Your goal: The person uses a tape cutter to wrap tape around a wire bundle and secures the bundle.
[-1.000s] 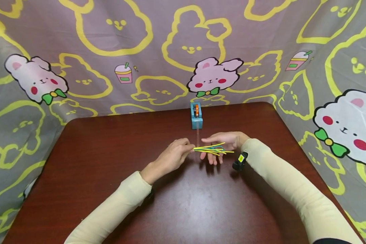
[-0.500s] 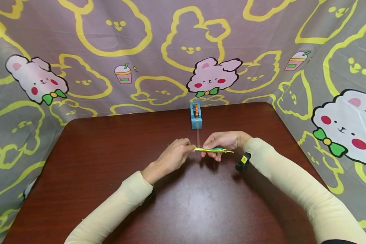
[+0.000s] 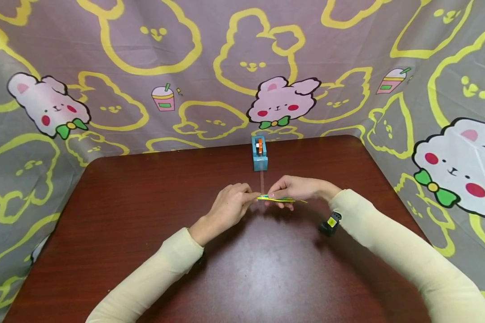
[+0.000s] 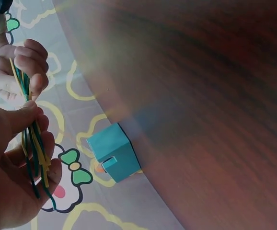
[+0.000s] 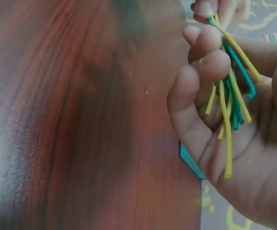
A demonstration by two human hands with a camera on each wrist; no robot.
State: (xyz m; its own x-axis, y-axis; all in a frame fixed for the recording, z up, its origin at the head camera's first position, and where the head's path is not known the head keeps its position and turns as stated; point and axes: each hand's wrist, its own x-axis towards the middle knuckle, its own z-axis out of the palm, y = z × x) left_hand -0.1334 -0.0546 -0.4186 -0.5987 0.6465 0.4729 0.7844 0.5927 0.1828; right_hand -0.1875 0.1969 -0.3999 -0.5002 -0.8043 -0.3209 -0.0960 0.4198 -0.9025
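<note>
A bundle of thin yellow and green plastic-coated wires (image 5: 226,139) lies between both hands above the table. My left hand (image 3: 230,204) pinches it at the middle with thumb and fingers; the left wrist view shows the wires' other ends fanning over that palm. My right hand (image 3: 297,187) pinches the bundle just to the right, its loose ends spread over the palm in the right wrist view. A clear strip of tape (image 3: 262,181) runs from the blue tape dispenser (image 3: 260,162) to the bundle. Where tape and wires meet is partly hidden by fingers.
The dark red-brown table (image 3: 145,188) extends around the hands. The dispenser, with an orange core, stands near its back edge. A patterned cloth (image 3: 210,67) with cartoon rabbits hangs behind and at the sides. A dark wrist camera (image 3: 329,224) sits below the right sleeve.
My right hand, at first spread behind the splayed wires, has pinched them together and turned over slightly, moving its fingertips closer to the left hand. The left hand stays in place.
</note>
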